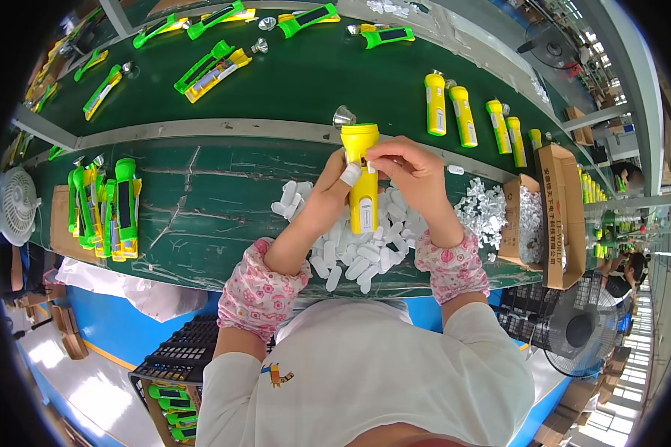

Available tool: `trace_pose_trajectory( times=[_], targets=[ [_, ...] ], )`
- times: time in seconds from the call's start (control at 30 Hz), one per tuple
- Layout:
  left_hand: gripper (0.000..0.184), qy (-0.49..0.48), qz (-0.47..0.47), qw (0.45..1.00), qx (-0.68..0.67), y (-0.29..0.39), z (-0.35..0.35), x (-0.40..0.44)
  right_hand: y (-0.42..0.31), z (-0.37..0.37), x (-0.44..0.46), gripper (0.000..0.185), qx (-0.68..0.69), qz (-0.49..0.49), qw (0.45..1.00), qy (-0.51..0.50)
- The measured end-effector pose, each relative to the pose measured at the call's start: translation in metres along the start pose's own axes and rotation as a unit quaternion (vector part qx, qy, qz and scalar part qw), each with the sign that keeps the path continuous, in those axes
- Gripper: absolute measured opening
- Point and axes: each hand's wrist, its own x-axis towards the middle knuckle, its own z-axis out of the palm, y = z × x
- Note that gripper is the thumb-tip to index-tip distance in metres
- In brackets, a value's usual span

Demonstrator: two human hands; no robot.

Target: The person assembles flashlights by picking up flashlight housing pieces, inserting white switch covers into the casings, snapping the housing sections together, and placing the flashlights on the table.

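My left hand (330, 195) is closed round a yellow flashlight (365, 195), held upright above the green bench with its wide head away from me. A white patch, perhaps tape, covers part of my left thumb. The fingers of my right hand (414, 173) pinch together at the middle of the flashlight, on a small white piece (371, 166) partly hidden by the fingertips. A shiny reflector (343, 117) shows beside the flashlight's head. Beneath my hands lies a pile of white oval plastic pieces (367, 259).
At left, green and yellow flashlight shells (106, 210) sit on cardboard. A heap of small clear-white parts (482, 212) lies right, beside an open cardboard box (559, 216). Beyond a metal rail, the green belt (298, 82) carries several yellow flashlights (463, 117) and opened green-yellow shells (213, 72). A fan (578, 328) stands right.
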Motion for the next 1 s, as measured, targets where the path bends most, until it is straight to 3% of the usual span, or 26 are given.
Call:
trace_pose_trajectory(
  times=[0.1, 0.2, 0.3, 0.4, 0.5, 0.6, 0.67, 0.7, 0.77, 0.8, 0.83, 0.9, 0.97, 1.0],
  targets=[
    [0.041, -0.009, 0.038, 0.999, 0.038, -0.006, -0.004, 0.001, 0.009, 0.002, 0.004, 0.022, -0.029, -0.111, 0.993, 0.014],
    [0.044, -0.012, 0.067, 0.994, 0.083, -0.008, 0.000, 0.000, 0.012, 0.004, 0.004, 0.025, -0.070, -0.121, 0.990, 0.004],
    [0.045, 0.007, 0.088, 0.988, 0.123, -0.017, -0.004, 0.002, 0.025, 0.000, 0.007, 0.028, -0.170, -0.200, 0.965, -0.022],
    [0.043, 0.025, 0.100, 0.979, 0.175, -0.018, -0.006, 0.002, 0.036, 0.006, 0.009, 0.032, -0.049, -0.143, 0.988, 0.033],
    [0.042, 0.030, 0.095, 0.970, 0.221, -0.019, -0.013, 0.002, 0.039, 0.014, 0.008, 0.040, 0.121, -0.004, 0.992, 0.041],
    [0.039, 0.041, 0.065, 0.980, 0.185, -0.016, -0.022, 0.017, 0.056, 0.004, 0.024, 0.046, -0.033, -0.050, 0.998, 0.036],
    [0.037, 0.051, 0.005, 0.994, 0.101, 0.008, -0.022, 0.040, 0.069, -0.035, 0.070, 0.052, 0.053, 0.037, 0.995, -0.070],
    [0.034, 0.063, 0.014, 0.990, 0.127, 0.015, -0.032, 0.062, 0.075, -0.061, 0.103, 0.055, 0.094, 0.077, 0.985, -0.123],
    [0.031, 0.142, 0.012, 0.979, 0.148, 0.043, -0.049, 0.106, 0.094, -0.118, 0.190, 0.066, -0.087, 0.027, 0.994, 0.064],
    [0.029, 0.182, 0.032, 0.968, 0.168, 0.048, -0.064, 0.135, 0.115, -0.142, 0.227, 0.070, -0.373, -0.016, 0.920, 0.118],
    [0.029, 0.184, 0.031, 0.970, 0.155, 0.048, -0.080, 0.159, 0.138, -0.162, 0.257, 0.073, -0.621, -0.056, 0.763, 0.171],
    [0.030, 0.189, 0.030, 0.973, 0.127, 0.041, -0.111, 0.205, 0.166, -0.183, 0.302, 0.079, -0.714, -0.002, 0.687, 0.137],
    [0.032, 0.274, 0.084, 0.890, 0.354, 0.022, -0.134, 0.231, 0.204, -0.202, 0.345, 0.076, -0.738, -0.012, 0.661, 0.135],
    [0.042, 0.283, 0.073, 0.867, 0.404, 0.005, -0.158, 0.248, 0.220, -0.208, 0.361, 0.074, -0.752, -0.012, 0.646, 0.129]
  ],
)
